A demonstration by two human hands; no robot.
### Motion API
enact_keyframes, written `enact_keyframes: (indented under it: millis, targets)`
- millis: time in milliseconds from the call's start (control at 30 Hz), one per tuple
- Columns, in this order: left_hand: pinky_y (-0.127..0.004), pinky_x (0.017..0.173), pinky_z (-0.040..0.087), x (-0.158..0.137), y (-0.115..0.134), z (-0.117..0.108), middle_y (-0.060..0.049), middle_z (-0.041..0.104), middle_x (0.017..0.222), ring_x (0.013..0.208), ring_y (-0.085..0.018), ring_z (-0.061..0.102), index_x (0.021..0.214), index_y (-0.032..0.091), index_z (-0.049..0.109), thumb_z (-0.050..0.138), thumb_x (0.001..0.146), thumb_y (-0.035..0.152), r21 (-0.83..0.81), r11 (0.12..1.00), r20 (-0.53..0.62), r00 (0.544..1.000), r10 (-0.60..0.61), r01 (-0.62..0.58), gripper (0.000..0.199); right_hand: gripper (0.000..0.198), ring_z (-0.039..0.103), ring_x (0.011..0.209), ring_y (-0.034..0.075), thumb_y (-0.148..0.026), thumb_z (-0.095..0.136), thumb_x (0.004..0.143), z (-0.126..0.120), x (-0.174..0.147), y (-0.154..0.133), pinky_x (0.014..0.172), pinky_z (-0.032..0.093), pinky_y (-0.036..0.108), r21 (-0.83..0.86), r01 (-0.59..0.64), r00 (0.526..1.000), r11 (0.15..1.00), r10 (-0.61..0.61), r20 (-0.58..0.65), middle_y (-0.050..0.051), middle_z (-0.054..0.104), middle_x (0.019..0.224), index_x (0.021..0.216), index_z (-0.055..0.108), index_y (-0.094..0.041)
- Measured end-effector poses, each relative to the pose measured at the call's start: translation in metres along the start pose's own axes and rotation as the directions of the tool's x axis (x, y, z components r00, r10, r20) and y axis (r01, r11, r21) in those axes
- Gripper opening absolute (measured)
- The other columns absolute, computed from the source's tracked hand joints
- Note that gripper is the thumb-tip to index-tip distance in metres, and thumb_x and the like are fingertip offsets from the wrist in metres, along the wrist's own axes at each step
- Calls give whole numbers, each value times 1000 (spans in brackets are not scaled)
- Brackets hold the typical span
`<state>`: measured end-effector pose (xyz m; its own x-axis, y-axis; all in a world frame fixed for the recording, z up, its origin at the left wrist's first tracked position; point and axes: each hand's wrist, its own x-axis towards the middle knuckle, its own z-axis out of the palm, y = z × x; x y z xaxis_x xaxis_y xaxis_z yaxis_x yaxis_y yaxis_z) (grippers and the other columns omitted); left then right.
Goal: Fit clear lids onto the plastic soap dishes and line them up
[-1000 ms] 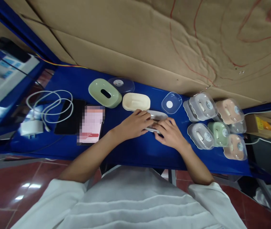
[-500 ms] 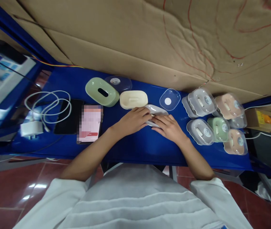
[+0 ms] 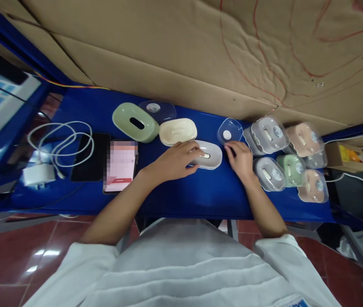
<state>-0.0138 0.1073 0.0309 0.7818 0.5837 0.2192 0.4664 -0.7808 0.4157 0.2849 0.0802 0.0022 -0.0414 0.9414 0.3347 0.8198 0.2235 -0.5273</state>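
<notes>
A light grey oval dish (image 3: 212, 158) with a small cream bar in its middle slot sits on the blue table in front of me. My left hand (image 3: 181, 158) grips its left end, fingers over the far rim and thumb at the near side. To the right, my right hand (image 3: 240, 159) pinches the near edge of a clear plastic lid (image 3: 232, 128) with a round white sticker. Left of the lid lie a cream oval dish (image 3: 178, 131) and a green oval dish (image 3: 135, 121) with a dark slot. Another clear lid (image 3: 164, 111) is behind the green one.
Several lidded dishes in grey, green and peach, such as a grey one (image 3: 270, 134), stand at the right. A phone (image 3: 122, 166), a dark flat device (image 3: 91, 157) and a white charger with cable (image 3: 39, 174) lie left. Brown cardboard (image 3: 168, 51) walls the back.
My right hand has left the grey dish and moved right to the clear lid, which has shifted slightly. My left hand stays at the dish, whose top and cream bar now show.
</notes>
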Motion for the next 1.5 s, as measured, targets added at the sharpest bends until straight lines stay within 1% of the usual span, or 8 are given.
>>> enact_keyframes:
  millis: [100, 200, 300, 433, 567, 800, 1033, 1500]
  targets:
    - [-54, 118, 50, 2, 2, -1, -18, 57, 153, 144, -36, 56, 149, 22, 57, 69, 101, 30, -35, 999, -185, 982, -37, 31, 50, 27, 76, 109, 25, -53, 68, 103, -11, 0, -12, 97, 64, 45, 498, -119, 967, 859, 213, -137, 5, 79, 109, 108, 73, -28]
    - [-59, 124, 46, 4, -1, 1, -17, 43, 169, 155, -38, 45, 158, 28, 49, 73, 101, 35, -36, 999, -324, 946, -24, 13, 62, 30, 78, 106, 21, -59, 74, 97, -20, -3, -29, 78, 66, 33, 865, -237, 943, 442, 319, 95, -1, 78, 101, 106, 68, -31]
    - [-56, 121, 50, 6, -9, 6, -17, 40, 171, 156, -35, 45, 154, 30, 54, 68, 105, 36, -51, 998, -396, 918, 1, -23, 51, 31, 80, 104, 20, -52, 82, 91, -22, -5, -40, 63, 62, 25, 902, -393, 896, 178, 295, 332, -2, 80, 101, 109, 66, -32]
    - [-50, 117, 55, 5, -18, 9, -17, 46, 165, 154, -32, 47, 149, 28, 58, 65, 108, 35, -74, 997, -446, 895, -9, -27, 42, 44, 80, 99, 20, -36, 81, 86, -19, -5, -40, 59, 58, 25, 846, -519, 835, 120, 286, 471, -1, 82, 103, 127, 64, -31]
    - [-51, 116, 54, 4, -17, 9, -16, 59, 151, 143, -31, 57, 136, 24, 65, 68, 106, 34, -61, 995, -402, 914, 47, -78, 32, 50, 78, 88, 19, -38, 75, 89, -13, -4, -29, 56, 54, 25, 805, -558, 816, 199, 304, 491, 0, 81, 101, 136, 61, -29]
    - [-48, 108, 54, 0, -9, 0, -12, 66, 126, 121, -29, 63, 122, 21, 67, 69, 104, 25, -66, 995, -204, 977, 61, -76, 18, 60, 52, 151, 32, -57, 59, 106, -10, -13, -23, 119, 53, 56, 215, -96, 990, 972, 71, 122, 12, 47, 169, 159, 53, -31]
    - [-49, 102, 56, -3, -13, -9, -11, 63, 121, 115, -32, 61, 116, 20, 65, 82, 93, 31, -100, 995, -11, 1000, 0, -1, 31, 66, 24, 168, 38, -47, 63, 107, 2, -23, -33, 131, 36, 66, -16, 395, 857, 919, -362, 366, 3, 28, 181, 169, 41, -42]
    - [-57, 129, 42, 2, -24, 17, -18, 47, 163, 156, -33, 46, 153, 25, 52, 65, 106, 27, -149, 989, -192, 981, -30, 1, 50, 56, 54, 145, 37, -63, 58, 105, 17, -14, -8, 124, 44, 65, 16, 228, 969, 973, -229, 90, 8, 60, 157, 155, 62, -39]
